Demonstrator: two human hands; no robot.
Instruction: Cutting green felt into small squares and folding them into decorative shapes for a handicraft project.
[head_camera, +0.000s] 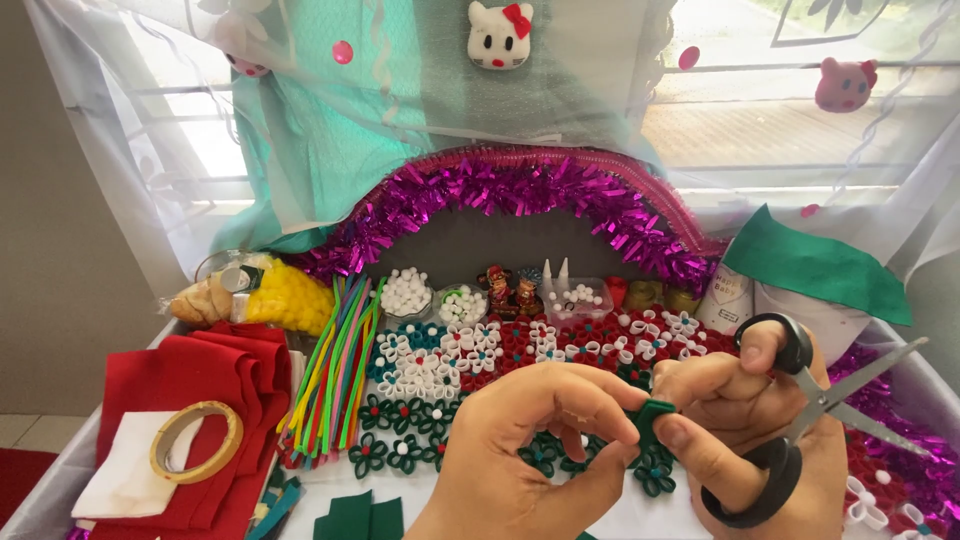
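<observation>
White beads (406, 292) in bowl (408, 312), left hand (520, 450) pinching

Daylight pours in from the window (800, 120) at the top of the view, behind a sheer curtain (120, 130) that softens it; the panes are blown out to near white, especially at upper left and right. The worktop (640, 515) below is evenly and brightly lit, colours saturated, with only soft, short shadows under the hands. The purple tinsel (520, 190) throws small sparkling highlights, and the scissors (800, 420) show a pale sheen along the blades. Focus is fairly sharp across the middle; the near hands look slightly soft. Straight lines bow a little toward the edges.
</observation>
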